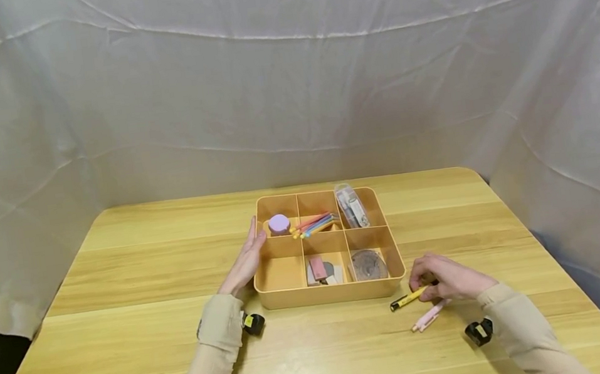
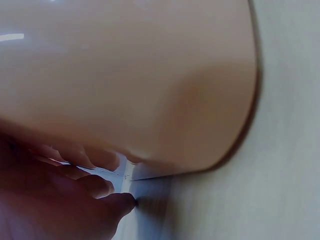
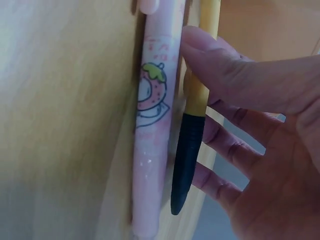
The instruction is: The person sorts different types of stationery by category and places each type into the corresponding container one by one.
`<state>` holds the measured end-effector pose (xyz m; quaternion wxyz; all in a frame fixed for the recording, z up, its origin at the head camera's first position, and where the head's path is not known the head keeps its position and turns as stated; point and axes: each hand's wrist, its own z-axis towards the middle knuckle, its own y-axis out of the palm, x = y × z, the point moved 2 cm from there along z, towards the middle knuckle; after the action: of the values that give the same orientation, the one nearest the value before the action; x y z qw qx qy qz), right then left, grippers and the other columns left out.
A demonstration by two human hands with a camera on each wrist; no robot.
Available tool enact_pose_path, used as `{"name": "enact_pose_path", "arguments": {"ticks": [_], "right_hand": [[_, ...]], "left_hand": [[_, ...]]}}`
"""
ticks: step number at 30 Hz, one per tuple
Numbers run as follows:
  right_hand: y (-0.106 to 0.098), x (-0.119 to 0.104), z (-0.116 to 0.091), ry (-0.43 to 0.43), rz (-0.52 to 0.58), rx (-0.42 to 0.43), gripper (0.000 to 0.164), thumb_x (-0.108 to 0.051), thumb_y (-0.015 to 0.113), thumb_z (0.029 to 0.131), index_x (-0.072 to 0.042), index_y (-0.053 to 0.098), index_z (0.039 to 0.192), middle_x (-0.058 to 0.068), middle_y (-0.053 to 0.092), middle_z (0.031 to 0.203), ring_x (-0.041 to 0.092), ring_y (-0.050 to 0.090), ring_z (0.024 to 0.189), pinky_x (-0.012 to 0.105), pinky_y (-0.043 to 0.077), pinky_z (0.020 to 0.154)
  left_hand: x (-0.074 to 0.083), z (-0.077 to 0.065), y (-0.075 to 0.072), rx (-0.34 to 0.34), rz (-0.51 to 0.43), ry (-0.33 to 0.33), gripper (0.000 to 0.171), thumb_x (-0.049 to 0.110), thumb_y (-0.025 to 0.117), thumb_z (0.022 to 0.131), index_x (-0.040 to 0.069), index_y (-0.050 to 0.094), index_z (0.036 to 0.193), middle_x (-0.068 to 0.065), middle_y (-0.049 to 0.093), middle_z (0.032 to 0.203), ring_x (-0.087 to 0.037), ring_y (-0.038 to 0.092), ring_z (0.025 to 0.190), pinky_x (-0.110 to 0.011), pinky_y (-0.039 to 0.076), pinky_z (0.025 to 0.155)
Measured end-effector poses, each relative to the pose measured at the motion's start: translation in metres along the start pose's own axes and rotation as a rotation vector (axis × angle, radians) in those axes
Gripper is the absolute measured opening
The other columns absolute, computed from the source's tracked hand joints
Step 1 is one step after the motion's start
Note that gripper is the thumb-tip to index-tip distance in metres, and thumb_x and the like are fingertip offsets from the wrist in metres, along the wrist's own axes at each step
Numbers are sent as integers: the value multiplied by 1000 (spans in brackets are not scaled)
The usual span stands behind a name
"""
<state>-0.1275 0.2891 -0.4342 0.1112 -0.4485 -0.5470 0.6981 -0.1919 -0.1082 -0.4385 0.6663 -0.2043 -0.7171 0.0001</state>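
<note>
My left hand (image 1: 246,263) rests against the left side of a tan six-compartment organizer box (image 1: 325,295), its fingers stretched along the outer wall. In the left wrist view, that smooth wall (image 2: 125,75) fills much of the picture beside the hand (image 2: 65,205). Right of the box's front corner, my right hand (image 1: 451,277) pinches a yellow pen (image 1: 406,300) between thumb and fingers. The right wrist view shows its black tip end (image 3: 187,160) pointing down. Beside it on the table lies a pink pen (image 3: 152,145) with a strawberry print, close to the thumb.
Inside the box are a purple-lidded round item (image 1: 279,224), several coloured pencils (image 1: 316,226), a clear case (image 1: 352,205), a pink eraser (image 1: 317,267) among grey and white pieces, and a round translucent item (image 1: 369,264). The wooden table (image 1: 128,355) ends at grey curtains (image 1: 288,100).
</note>
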Motion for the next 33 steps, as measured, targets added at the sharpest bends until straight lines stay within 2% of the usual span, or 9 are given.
{"name": "enact_pose_path", "arguments": {"ticks": [4,11,16,21,28,33], "right_hand": [[-1,0,-2,-22,-9,33,15,-13,81,80,-20,69,87,-7,64,86,5,50,82,24,45,72],[-3,-3,-7,-44,-16,153,19,-11,81,80,-24,68,88,-11,65,89,2,54,86,26,50,76],[-11,-12,-12,-127,-18,271,28,-2,82,74,-20,68,91,-9,67,89,2,57,87,26,53,78],[-22,-24,-13,-188,-50,366,37,3,84,70,-21,68,93,-9,68,91,3,59,90,24,51,82],[-29,-37,-11,-239,0,397,37,6,81,72,-19,68,96,-7,69,91,1,59,87,17,50,79],[-31,-48,-7,-289,35,437,38,9,80,72,-17,68,98,-5,68,91,2,57,84,15,48,75]], "left_hand": [[-1,0,0,5,-2,0,61,30,17,112,11,-14,160,-10,-18,169,-36,-14,156,-58,-10,126],[-1,0,0,4,-12,10,61,29,17,112,12,-15,160,-10,-18,169,-36,-15,156,-58,-10,126],[-2,0,1,4,-17,14,61,29,18,112,12,-15,160,-10,-18,169,-35,-15,157,-57,-10,127],[-2,0,2,7,-36,16,62,29,18,112,11,-15,160,-11,-18,169,-35,-15,157,-56,-10,127],[-2,1,1,5,-32,10,62,30,18,111,11,-16,160,-12,-19,169,-36,-16,156,-57,-11,126],[-2,1,2,7,-29,6,62,31,18,111,11,-15,160,-13,-18,169,-38,-9,157,-56,-9,127]]}}
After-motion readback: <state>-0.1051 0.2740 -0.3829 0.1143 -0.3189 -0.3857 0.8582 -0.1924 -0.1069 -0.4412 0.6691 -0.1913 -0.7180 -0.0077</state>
